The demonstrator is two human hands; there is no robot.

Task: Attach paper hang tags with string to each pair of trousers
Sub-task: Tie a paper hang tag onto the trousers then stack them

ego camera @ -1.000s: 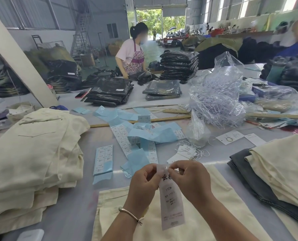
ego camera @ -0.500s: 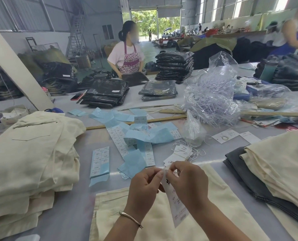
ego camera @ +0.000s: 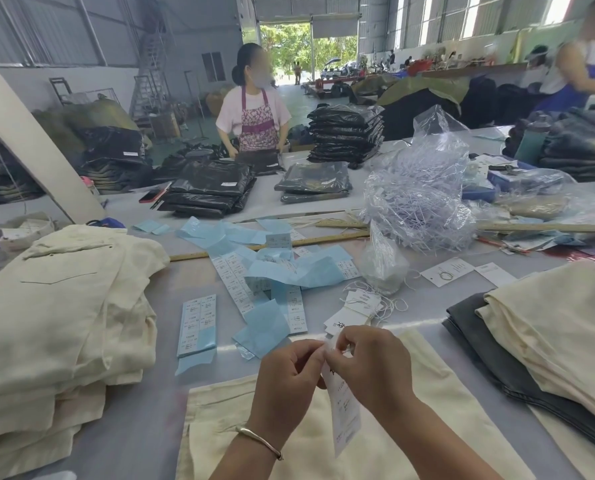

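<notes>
A white paper hang tag (ego camera: 343, 407) hangs down between my hands over a cream pair of trousers (ego camera: 310, 441) lying flat in front of me. My left hand (ego camera: 291, 379) and my right hand (ego camera: 369, 368) both pinch the tag's top edge with fingertips close together. Any string at the pinch is too small to make out. A small pile of tags with white strings (ego camera: 356, 308) lies just beyond my hands.
A stack of cream trousers (ego camera: 64, 306) fills the left; cream and grey trousers (ego camera: 545, 344) are stacked at right. Blue-and-white label strips (ego camera: 265, 271), a bag of plastic fasteners (ego camera: 421, 195) and wooden rulers (ego camera: 272, 244) lie mid-table. A person in an apron (ego camera: 254, 112) stands at the far side.
The tag has turned from facing me to edge-on and slanted to the right. My fingertips have closed in tighter at its top. The person across the table has straightened up.
</notes>
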